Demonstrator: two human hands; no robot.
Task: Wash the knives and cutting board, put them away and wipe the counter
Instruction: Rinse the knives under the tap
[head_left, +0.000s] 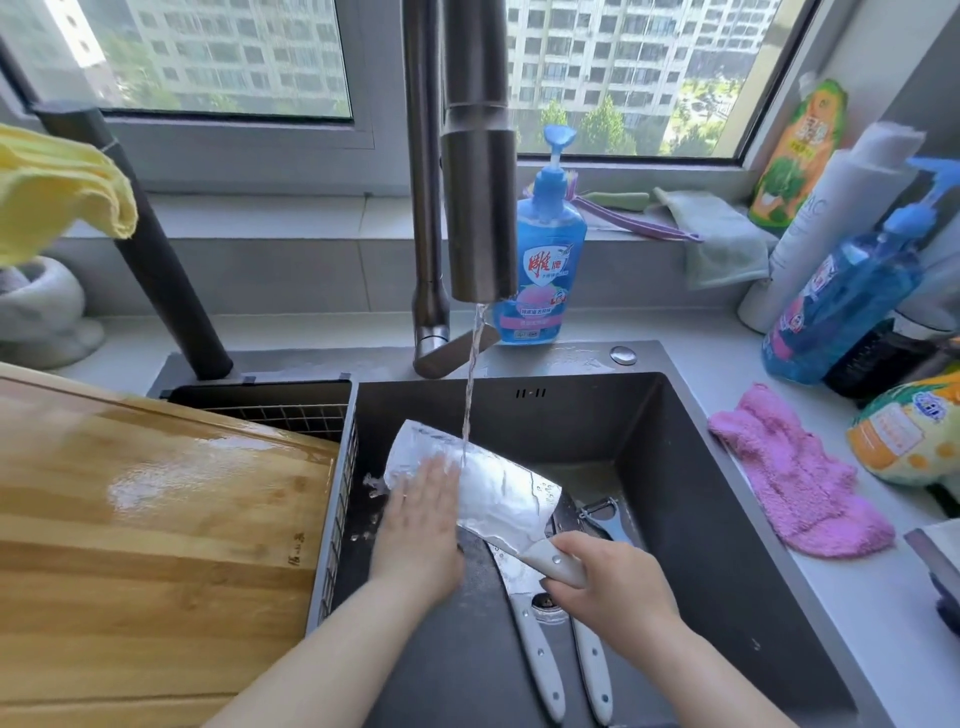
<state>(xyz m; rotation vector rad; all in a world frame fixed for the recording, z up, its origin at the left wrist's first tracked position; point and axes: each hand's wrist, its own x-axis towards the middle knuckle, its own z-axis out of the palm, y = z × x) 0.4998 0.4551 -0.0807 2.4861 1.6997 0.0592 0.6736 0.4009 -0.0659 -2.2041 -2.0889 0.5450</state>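
Head view, frame centre: right hand grips the cleaver handle; flat left hand rubs its blade under running water. Next, probably, turn it over.

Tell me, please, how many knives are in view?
3. The cleaver is in the right hand under the running water; the left knife and right knife lie side by side in the sink. Others could be hidden under the cleaver.

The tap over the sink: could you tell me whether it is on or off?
On: a stream of water falls from the tap onto the cleaver blade.
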